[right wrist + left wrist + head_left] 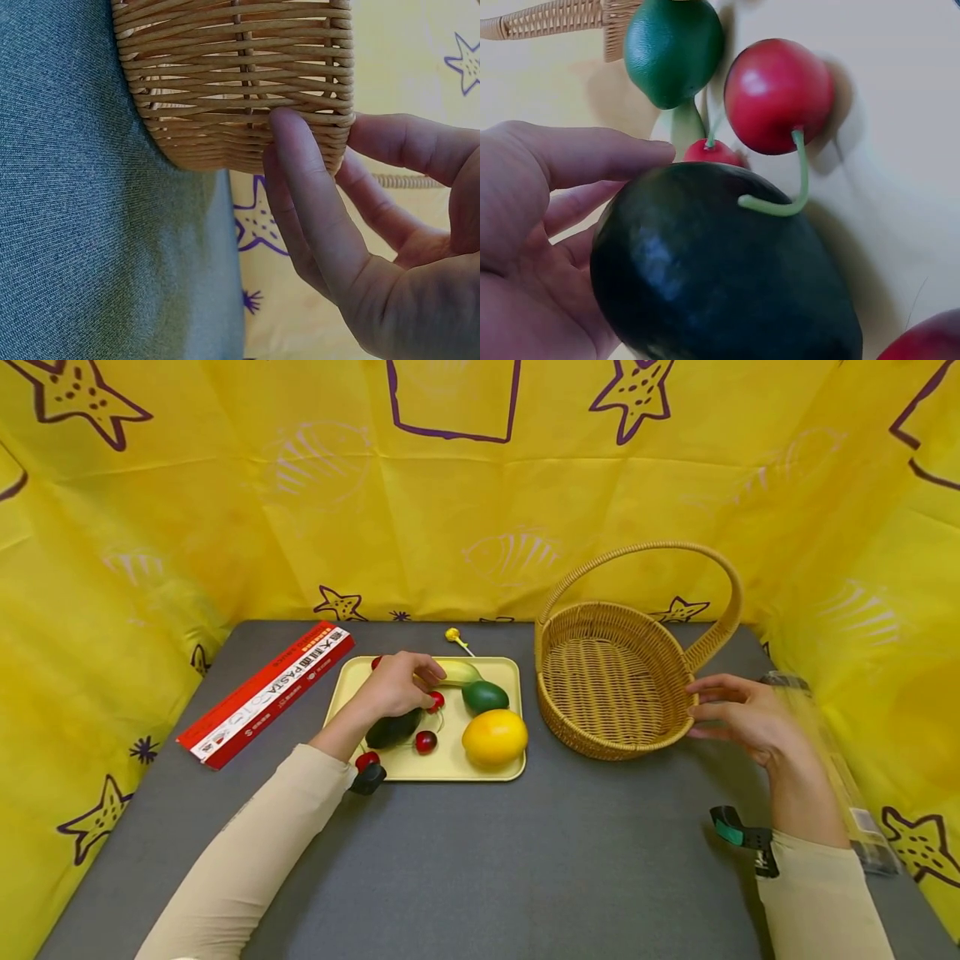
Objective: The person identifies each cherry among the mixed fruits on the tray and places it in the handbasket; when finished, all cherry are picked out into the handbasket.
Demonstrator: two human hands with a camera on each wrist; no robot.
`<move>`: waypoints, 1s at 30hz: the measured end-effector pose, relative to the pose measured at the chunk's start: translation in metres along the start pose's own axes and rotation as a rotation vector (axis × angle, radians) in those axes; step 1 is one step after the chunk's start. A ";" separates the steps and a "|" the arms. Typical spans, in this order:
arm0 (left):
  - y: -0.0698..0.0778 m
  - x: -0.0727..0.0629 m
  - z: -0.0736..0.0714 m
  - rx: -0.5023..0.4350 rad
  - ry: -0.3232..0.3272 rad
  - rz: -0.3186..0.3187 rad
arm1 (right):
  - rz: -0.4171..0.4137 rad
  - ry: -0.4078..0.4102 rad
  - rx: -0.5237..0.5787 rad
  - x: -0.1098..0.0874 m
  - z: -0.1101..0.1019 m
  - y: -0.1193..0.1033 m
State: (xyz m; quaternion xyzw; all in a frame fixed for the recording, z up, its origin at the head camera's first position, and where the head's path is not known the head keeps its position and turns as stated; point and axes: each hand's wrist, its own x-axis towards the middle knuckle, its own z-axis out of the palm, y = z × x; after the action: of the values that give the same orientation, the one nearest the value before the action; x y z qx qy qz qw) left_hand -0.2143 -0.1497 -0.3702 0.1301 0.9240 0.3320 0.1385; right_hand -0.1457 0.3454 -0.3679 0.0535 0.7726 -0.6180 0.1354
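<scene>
My left hand [397, 683] is over the cream tray [450, 774], its fingers near the banana [460, 673] and its thumb close to a cherry [435, 700]. Beside the palm lies a dark oval fruit like an avocado [720, 262]; it hides part of the hand in the left wrist view. Another cherry [778, 96] and a green lime-like fruit [675, 49] lie beyond it. With loosely bent fingers, my right hand [738, 714] touches the right side of the wicker basket [240, 82] at its rim and outer wall. Nothing shows inside the basket.
A large yellow lemon-like fruit [495, 737] lies at the tray's right front. A red pasta box [268, 693] is left of the tray, a yellow lollipop [453, 634] behind it. Clear packaging [862, 810] lies along the right edge. Yellow cloth [450, 527] surrounds the grey table [525, 860].
</scene>
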 end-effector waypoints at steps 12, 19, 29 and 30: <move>-0.003 0.004 0.007 0.097 -0.022 0.042 | 0.008 -0.006 0.005 0.001 0.000 0.000; -0.003 0.007 0.010 0.106 -0.042 0.041 | 0.004 -0.001 -0.004 0.000 -0.001 0.001; -0.004 0.006 0.007 0.023 -0.043 0.001 | -0.002 0.010 -0.059 -0.002 0.002 -0.001; -0.005 0.006 0.006 0.010 -0.043 0.000 | -0.003 0.013 -0.070 -0.002 0.002 -0.001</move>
State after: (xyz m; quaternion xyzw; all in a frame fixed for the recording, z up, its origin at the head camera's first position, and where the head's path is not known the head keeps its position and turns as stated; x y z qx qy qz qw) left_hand -0.2183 -0.1477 -0.3790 0.1377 0.9225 0.3243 0.1578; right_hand -0.1442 0.3437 -0.3668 0.0516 0.7945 -0.5906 0.1313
